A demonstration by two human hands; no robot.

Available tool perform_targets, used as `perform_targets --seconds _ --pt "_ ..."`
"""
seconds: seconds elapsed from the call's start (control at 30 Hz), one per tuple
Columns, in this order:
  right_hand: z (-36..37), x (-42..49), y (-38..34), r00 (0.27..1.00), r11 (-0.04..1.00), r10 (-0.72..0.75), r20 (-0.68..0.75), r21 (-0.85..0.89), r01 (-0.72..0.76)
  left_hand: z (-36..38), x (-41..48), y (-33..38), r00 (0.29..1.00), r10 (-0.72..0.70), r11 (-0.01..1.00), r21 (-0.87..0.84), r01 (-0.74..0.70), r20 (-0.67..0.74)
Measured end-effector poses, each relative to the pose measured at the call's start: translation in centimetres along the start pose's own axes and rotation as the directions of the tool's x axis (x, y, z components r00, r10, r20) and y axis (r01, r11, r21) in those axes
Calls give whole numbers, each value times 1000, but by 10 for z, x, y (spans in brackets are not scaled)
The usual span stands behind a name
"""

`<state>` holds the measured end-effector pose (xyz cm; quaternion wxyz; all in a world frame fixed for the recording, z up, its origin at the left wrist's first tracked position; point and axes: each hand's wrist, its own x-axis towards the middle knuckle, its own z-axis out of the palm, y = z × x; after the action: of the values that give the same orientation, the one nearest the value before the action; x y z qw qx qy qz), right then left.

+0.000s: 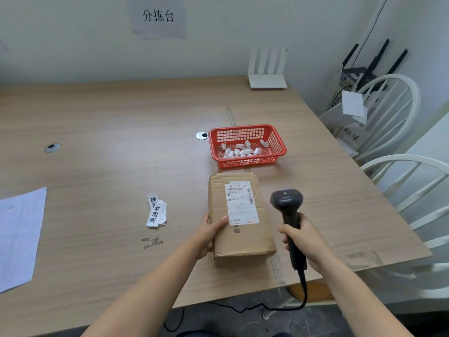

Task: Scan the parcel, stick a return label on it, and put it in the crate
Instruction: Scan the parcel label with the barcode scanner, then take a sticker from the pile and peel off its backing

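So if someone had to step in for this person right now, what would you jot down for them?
Left hand: gripping the near left edge of the parcel, which lies flat on the table with its shipping label facing up.
Right hand: holding the barcode scanner by its handle, head just right of the shipping label.
Return labels: small pile on the table, left of the parcel.
Red basket: behind the parcel, holding small white pieces.
Done: parcel and scanner in hand; whether the scan has registered cannot be told.
Left: scan, stick on a return label, put the parcel in the crate.
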<state>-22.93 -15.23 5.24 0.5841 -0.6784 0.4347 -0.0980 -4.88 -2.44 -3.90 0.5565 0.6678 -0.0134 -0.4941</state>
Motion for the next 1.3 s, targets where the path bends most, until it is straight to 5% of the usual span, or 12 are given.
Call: perform_targets --seconds 0.33,0.87,1.0,1.1,1.2,1.3 --pt "-27 99 54 951 856 165 -262 -440 -270 17 5 14 994 55 992 117 -45 -89" --pt "10 106 79 876 788 170 -452 -471 -396 -45 -6 -8 946 232 837 542 -75 -227" --pt "20 94 47 848 896 -83 -523 -411 -166 -69 -3 -4 898 272 816 577 -26 -345" --pt "41 77 6 824 867 -361 -437 -482 125 -89 -2 -1 854 298 802 597 18 -426" --pt "87 53 -33 772 735 -605 -194 -507 449 -110 -1 -1 795 332 793 607 56 -507" --pt "142 39 -47 811 716 -570 129 -407 568 -129 3 -5 773 367 737 669 97 -517"
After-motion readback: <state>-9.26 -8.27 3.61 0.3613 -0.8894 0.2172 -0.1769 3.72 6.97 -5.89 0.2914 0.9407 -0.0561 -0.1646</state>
